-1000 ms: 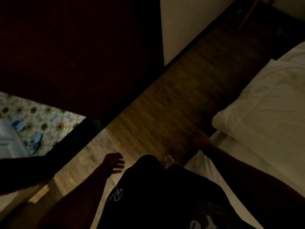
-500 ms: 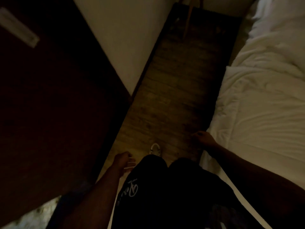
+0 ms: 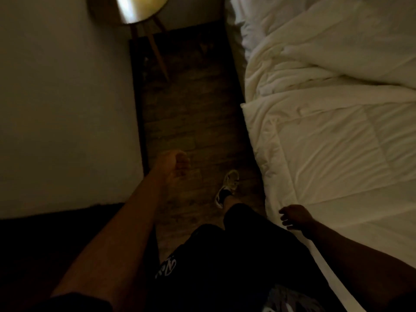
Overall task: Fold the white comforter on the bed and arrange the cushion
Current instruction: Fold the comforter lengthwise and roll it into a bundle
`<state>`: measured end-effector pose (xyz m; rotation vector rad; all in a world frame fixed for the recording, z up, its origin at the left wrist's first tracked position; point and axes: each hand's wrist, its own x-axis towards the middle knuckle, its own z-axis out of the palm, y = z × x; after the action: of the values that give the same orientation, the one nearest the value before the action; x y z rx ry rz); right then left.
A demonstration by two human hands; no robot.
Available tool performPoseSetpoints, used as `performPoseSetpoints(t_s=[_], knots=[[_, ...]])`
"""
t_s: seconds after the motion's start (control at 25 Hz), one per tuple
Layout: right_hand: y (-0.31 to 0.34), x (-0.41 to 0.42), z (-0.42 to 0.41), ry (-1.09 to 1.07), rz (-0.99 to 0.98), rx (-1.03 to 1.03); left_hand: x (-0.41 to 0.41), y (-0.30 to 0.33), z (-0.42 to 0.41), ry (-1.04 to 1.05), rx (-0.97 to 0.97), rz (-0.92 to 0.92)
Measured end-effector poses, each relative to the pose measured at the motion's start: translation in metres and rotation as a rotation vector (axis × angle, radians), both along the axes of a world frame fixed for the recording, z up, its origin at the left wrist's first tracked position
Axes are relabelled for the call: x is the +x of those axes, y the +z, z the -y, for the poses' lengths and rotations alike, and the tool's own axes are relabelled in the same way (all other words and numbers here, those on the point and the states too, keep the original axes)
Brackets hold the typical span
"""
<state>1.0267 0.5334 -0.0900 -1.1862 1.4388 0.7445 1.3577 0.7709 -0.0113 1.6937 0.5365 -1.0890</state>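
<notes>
Bed (image 3: pixel 234 30): rumpled white comforter (image 3: pixel 326 136) spread over it.

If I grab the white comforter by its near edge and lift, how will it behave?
The white comforter will probably flop and drape, since it already lies in soft creases. Its puffy quilted look suggests it is light but bulky. The edge overhanging by the right hand may slide off.

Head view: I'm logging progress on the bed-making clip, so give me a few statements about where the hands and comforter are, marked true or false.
1. The white comforter lies rumpled on the bed, not yet folded. True.
2. The right hand is at the comforter's near edge. True.
3. The left hand grips the comforter. False: it is over the wooden floor, holding nothing.
4. A round side table stands at the far end of the aisle. True.
5. The person stands barefoot. False: a sneaker shows.
</notes>
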Motion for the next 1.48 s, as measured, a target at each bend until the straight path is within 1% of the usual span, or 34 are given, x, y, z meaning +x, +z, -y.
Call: performPoseSetpoints(t_s=[0.04,0.12,0.28,0.36,0.4,0.52,0.64,0.72,0.76,0.8,0.84,0.88,0.96,1.0,1.04,1.08,1.12,1.16,1.2,1.24,1.32,1.48], knots=[[-0.004,0.013,0.01,-0.057,0.008,0.014,0.023,0.001,0.021,0.013,-0.011,0.019],[-0.002,0.044,0.027,-0.121,0.038,0.005,0.056,0.003,0.054,-0.063,0.035,0.029],[0.02,0.123,0.074,-0.251,0.11,0.013,0.1,-0.01,0.094,-0.443,0.21,-0.024],[0.029,0.164,0.105,-0.356,0.171,-0.034,0.127,-0.019,0.1,-0.571,0.281,-0.007],[0.033,0.185,0.121,-0.382,0.206,-0.055,0.14,-0.021,0.103,-0.608,0.329,-0.008],[0.044,0.243,0.172,-0.432,0.313,-0.133,0.181,-0.038,0.116,-0.625,0.442,-0.054],[0.05,0.3,0.231,-0.5,0.38,-0.205,0.225,-0.052,0.161,-0.704,0.462,-0.053],[0.049,0.329,0.266,-0.557,0.368,-0.242,0.257,-0.067,0.201,-0.748,0.456,-0.055],[0.047,0.34,0.279,-0.584,0.355,-0.254,0.273,-0.074,0.222,-0.801,0.453,-0.048],[0.046,0.348,0.289,-0.607,0.338,-0.262,0.287,-0.082,0.246,-0.903,0.465,-0.009],[0.043,0.355,0.298,-0.646,0.307,-0.266,0.306,-0.091,0.273,-1.07,0.504,0.007],[0.041,0.361,0.304,-0.688,0.268,-0.263,0.321,-0.093,0.298,-1.237,0.538,0.066],[0.037,0.366,0.304,-0.731,0.181,-0.241,0.34,-0.095,0.356,-1.48,0.538,0.179],[0.036,0.364,0.301,-0.754,0.135,-0.227,0.347,-0.097,0.385,-1.509,0.497,0.243],[0.033,0.362,0.296,-0.792,0.096,-0.205,0.353,-0.092,0.418,-1.454,0.43,0.186],[0.031,0.358,0.289,-0.829,0.074,-0.171,0.355,-0.092,0.445,-1.343,0.382,0.064],[0.027,0.355,0.28,-0.859,0.061,-0.127,0.354,-0.092,0.472,-1.233,0.352,-0.012],[0.021,0.353,0.275,-0.885,0.034,-0.083,0.356,-0.093,0.497,-1.179,0.301,-0.07],[0.014,0.353,0.272,-0.9,-0.007,-0.049,0.356,-0.091,0.52,-1.118,0.289,-0.071],[0.007,0.356,0.271,-0.902,-0.044,-0.024,0.358,-0.091,0.539,-1.131,0.299,-0.05],[-0.005,0.369,0.279,-0.91,-0.051,0.001,0.362,-0.094,0.565,-1.198,0.341,0.006],[-0.025,0.412,0.332,-0.898,0.028,-0.018,0.368,-0.111,0.601,-1.273,0.408,0.074]])
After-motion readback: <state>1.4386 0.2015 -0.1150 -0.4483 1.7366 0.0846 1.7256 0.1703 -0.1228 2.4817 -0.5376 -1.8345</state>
